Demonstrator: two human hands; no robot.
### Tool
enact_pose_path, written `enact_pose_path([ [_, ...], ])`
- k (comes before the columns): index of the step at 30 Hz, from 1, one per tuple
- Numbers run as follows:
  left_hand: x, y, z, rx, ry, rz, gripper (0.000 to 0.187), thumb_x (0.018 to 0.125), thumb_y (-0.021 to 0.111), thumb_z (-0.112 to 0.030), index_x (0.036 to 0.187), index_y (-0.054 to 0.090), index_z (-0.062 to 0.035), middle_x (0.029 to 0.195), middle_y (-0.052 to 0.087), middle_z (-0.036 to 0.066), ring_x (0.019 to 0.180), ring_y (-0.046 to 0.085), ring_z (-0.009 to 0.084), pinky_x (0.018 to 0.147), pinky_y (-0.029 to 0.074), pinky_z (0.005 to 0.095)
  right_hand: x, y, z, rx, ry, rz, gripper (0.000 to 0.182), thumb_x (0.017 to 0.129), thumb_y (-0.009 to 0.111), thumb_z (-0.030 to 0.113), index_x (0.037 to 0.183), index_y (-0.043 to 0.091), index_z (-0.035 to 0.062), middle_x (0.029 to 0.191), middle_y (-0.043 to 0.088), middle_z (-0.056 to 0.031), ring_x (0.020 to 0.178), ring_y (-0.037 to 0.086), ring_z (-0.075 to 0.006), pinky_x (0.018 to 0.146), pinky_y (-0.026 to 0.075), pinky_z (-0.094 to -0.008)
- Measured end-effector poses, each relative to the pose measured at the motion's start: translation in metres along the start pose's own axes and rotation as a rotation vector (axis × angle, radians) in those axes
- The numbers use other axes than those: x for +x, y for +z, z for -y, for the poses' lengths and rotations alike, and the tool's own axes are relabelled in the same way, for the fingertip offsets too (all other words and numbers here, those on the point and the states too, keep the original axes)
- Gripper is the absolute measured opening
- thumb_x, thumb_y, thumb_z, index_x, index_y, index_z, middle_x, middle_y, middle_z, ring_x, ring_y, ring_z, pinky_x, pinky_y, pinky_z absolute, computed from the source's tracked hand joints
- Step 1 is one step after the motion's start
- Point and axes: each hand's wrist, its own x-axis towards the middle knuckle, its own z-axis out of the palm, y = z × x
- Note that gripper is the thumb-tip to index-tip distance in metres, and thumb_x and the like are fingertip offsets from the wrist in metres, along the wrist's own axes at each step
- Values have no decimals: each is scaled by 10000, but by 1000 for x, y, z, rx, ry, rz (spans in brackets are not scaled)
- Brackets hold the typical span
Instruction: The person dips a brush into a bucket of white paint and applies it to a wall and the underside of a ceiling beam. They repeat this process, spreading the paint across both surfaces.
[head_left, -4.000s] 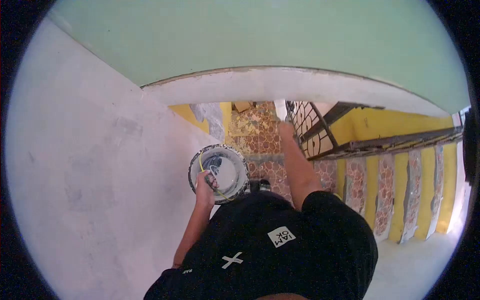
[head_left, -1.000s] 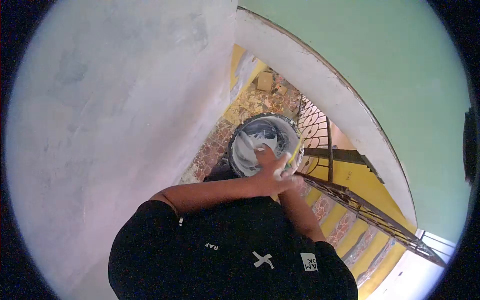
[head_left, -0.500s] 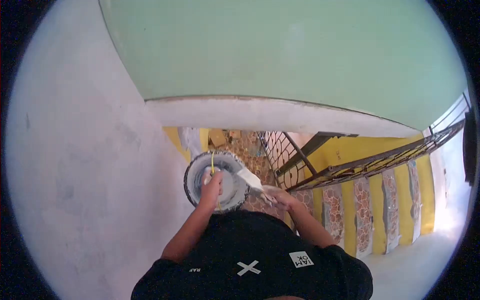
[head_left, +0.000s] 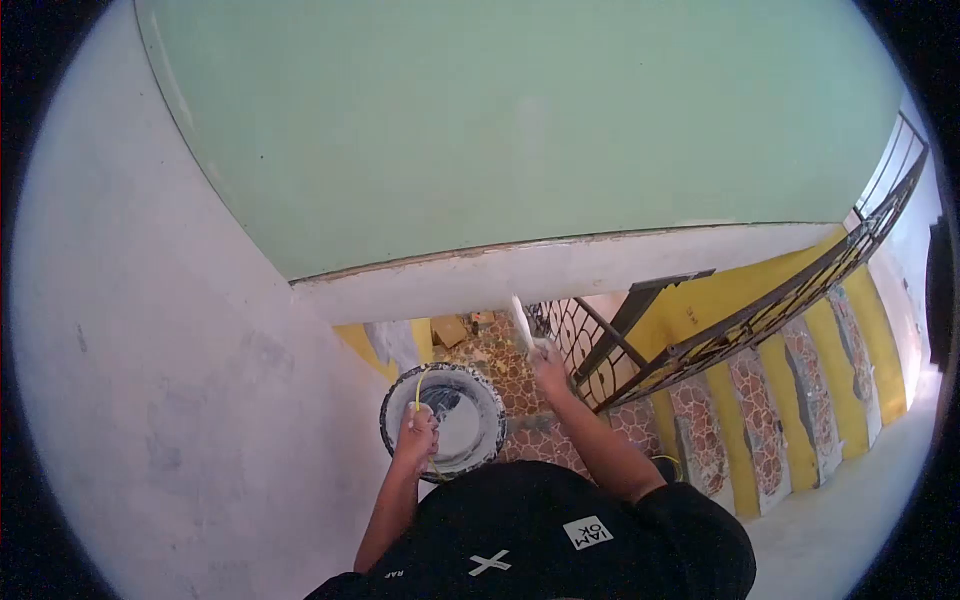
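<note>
My left hand (head_left: pixel 417 432) is closed around the yellow handle (head_left: pixel 419 385) of a dark bucket, its fingers over the opening. White paint (head_left: pixel 462 432) lies in the bucket (head_left: pixel 498 412), and its rim and inner wall are smeared with white and grey. In my right hand (head_left: pixel 546 362) is a paintbrush (head_left: pixel 522 322), gripped low, with its white-coated head pointing up and away from me. The brush tip overlaps the lower edge of the white band (head_left: pixel 440 283) under the green surface in this view.
A pale wall (head_left: pixel 180 350) rises on my left, and a green panel (head_left: pixel 520 130) spans the upper view. Beyond the bucket is a stone-patterned floor (head_left: pixel 520 385). A dark metal railing (head_left: pixel 740 325) runs along yellow-edged steps (head_left: pixel 760 420) on the right.
My right hand has lifted the paintbrush out of the bucket and forward toward the white band. The bucket and my left hand appear lower in view as the camera has tilted.
</note>
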Motion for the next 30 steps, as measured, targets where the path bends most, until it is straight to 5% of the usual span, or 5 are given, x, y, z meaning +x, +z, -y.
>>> enact_pose_path([
  [5,-11,-8,-9,160,106,-44,143,921,573,-243,886,448,-183,576,353,-69,406,321,47,351,211,226,-3,56,51,-311,-437,-342,349,960,551,166,1232,506,-47,996,619,-216,940,612,-362,878,466,-425],
  [6,-11,-12,-13,38,13,37,164,911,584,-232,851,440,-182,563,336,-74,400,307,43,349,204,229,-3,58,53,-367,-274,-277,415,950,533,139,1304,463,-66,1117,601,-275,1023,578,-442,925,442,-451],
  [14,-15,-14,-20,-151,-69,37,191,897,582,-214,805,419,-178,547,281,-88,398,251,38,354,170,228,44,82,64,-406,-575,-378,455,923,521,63,1338,431,-101,1295,503,-329,1226,474,-446,1036,362,-456],
  [26,1,-21,-19,-200,-77,81,182,912,572,-207,817,418,-192,553,277,-92,404,241,31,356,164,227,12,82,27,-561,78,-136,531,819,558,27,1322,416,-67,1154,557,-328,1007,573,-473,842,468,-508],
  [30,1,-19,-19,-232,-71,91,163,900,588,-203,846,435,-189,566,290,-86,408,245,36,355,170,223,12,79,46,-569,-314,-149,539,814,537,-4,1333,398,-53,1135,555,-333,1032,560,-470,876,452,-502],
])
